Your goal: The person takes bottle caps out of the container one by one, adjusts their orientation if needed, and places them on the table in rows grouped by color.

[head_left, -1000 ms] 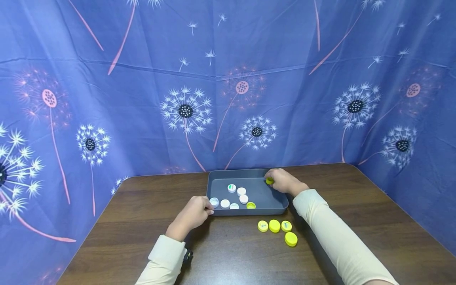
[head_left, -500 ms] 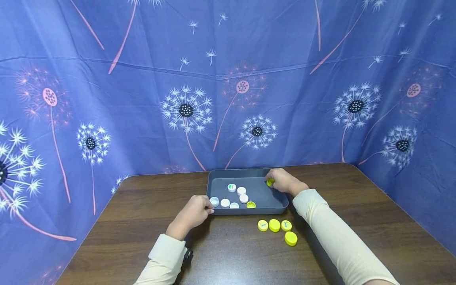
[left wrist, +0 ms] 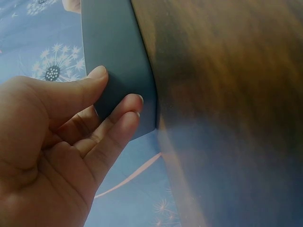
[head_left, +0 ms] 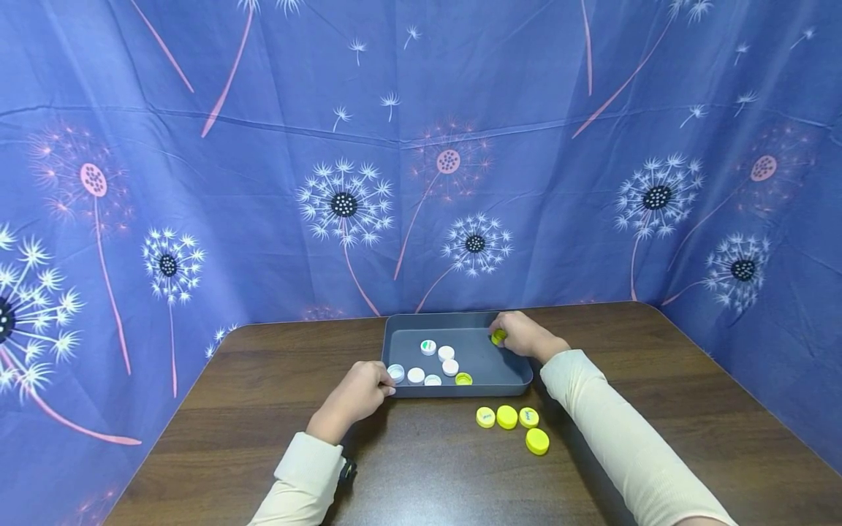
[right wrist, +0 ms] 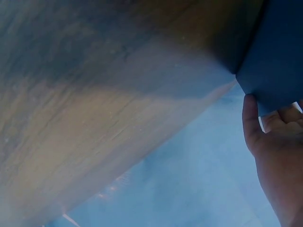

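Note:
A dark grey tray [head_left: 421, 336] lies near the back edge of the table with several white caps [head_left: 416, 375] and a yellow cap [head_left: 463, 379] inside. My left hand [head_left: 358, 394] pinches the tray's wall at the front left corner; in the left wrist view, the thumb [left wrist: 98, 73] lies against the grey wall. Over the back right part of the tray, my right hand [head_left: 526, 336] holds another yellow bottle cap [head_left: 498, 337] at its fingertips. The right wrist view shows its little finger [right wrist: 251, 113] against the tray's outer side, with the cap hidden there.
In front of the tray on the wooden table [head_left: 276, 409] lie several yellow caps [head_left: 507, 417], one set nearer than the others. A blue curtain [head_left: 421, 88] with dandelion prints hangs right behind the table and along both sides.

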Motion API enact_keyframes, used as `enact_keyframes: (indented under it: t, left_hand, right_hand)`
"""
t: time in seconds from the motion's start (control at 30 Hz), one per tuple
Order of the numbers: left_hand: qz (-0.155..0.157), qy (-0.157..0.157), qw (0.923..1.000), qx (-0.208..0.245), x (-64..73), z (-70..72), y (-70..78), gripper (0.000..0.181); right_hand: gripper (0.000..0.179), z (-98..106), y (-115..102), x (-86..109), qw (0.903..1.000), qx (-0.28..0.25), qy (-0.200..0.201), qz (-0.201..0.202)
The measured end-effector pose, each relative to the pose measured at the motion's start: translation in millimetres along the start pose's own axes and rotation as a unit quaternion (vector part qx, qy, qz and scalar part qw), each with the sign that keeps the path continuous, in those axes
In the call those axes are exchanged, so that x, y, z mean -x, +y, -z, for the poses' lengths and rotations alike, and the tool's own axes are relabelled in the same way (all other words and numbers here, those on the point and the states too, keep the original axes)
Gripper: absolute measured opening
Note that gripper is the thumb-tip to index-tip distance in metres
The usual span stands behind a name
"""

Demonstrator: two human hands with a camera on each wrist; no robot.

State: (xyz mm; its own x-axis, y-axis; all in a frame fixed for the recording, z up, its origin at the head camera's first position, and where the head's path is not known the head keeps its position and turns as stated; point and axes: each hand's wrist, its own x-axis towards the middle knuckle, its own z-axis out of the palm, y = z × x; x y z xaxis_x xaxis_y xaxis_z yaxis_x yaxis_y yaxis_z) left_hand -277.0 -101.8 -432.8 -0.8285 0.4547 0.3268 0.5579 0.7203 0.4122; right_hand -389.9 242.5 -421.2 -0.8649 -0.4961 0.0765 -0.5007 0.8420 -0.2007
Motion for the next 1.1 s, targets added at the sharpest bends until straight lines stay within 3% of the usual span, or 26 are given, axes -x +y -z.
enact_keyframes:
  t: [0.27,0.53,0.8,1.1]
  left_hand:
    - [-0.015,0.0,0.9999,-0.003,-0.6,-0.2,-0.6,0.008]
    - [-0.004,-0.003,1.0,0.002,0.5,0.8,0.0,0.008]
    - [0.0,-0.006,1.0,-0.001,0.8,-0.2,0.2,0.008]
    - [-0.001,-0.007,1.0,0.002,0.7,0.6,0.6,0.009]
  right_hand:
    - [0.023,8,-6,8.1,0.9989,-0.026,0.038,0.007]
    - [0.027,12,-10,18.9,0.9963,-0.048,0.068,0.021]
    - [0.031,10,-11,26.3,0.9963,-0.062,0.059,0.008]
    - [0.028,10,-14,33.6,0.9941,-0.074,0.074,0.029]
